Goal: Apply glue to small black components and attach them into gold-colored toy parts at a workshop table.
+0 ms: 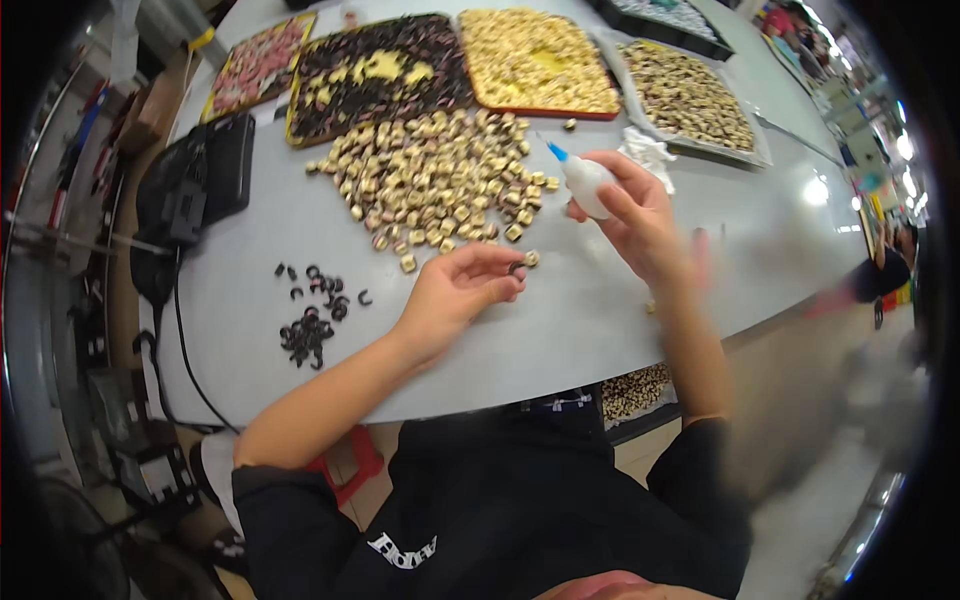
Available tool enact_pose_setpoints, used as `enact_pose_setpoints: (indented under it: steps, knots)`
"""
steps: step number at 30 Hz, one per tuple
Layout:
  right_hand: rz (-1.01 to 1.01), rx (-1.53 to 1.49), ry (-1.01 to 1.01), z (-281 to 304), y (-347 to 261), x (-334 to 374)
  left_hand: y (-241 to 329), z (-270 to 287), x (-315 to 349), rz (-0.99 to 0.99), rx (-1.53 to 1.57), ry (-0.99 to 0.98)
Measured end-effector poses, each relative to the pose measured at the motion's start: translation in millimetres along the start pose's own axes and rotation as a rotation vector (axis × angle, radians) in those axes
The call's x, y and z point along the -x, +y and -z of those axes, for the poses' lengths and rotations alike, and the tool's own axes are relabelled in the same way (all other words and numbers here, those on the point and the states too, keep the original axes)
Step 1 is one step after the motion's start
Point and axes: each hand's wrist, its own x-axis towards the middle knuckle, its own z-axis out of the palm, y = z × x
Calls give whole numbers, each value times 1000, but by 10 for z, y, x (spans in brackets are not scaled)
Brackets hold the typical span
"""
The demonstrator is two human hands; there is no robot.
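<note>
My right hand (642, 220) is closed around a small white squeeze bottle (588, 186), tilted so its blue needle tip (556, 150) points up and to the left. Lower and to the left, my left hand (450, 295) pinches a small black curved piece (516, 268) between its fingertips. A cream cube-like piece (532, 258) shows right at those fingertips; whether it is held too I cannot tell. Beyond the hands lies a wide pile of cream-and-dark small pieces (430, 180). Loose black C-shaped pieces (308, 335) are heaped left of my left forearm.
Along the far side stand a tray of pink pieces (262, 62), a tray of black pieces (335, 100), a tray of cream pieces (535, 60) and a tray of mixed pieces (685, 95). Crumpled white tissue (650, 157) lies behind my right hand. A black device (205, 180) with cables occupies the left edge.
</note>
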Motion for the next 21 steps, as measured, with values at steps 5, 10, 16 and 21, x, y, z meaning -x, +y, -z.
enact_pose_setpoints:
  steps: [5,10,16,21]
  knots:
    - [63,-248,76,-167,140,36,43,51,-23,38,42,-66]
    - [23,-270,106,-156,162,117,14,36,-13,-8,31,-65]
    - [226,8,-80,-96,187,141,7,8,-28,-40,-29,-130]
    - [159,212,-54,-206,101,185,27,-1,-23,-32,-37,-149]
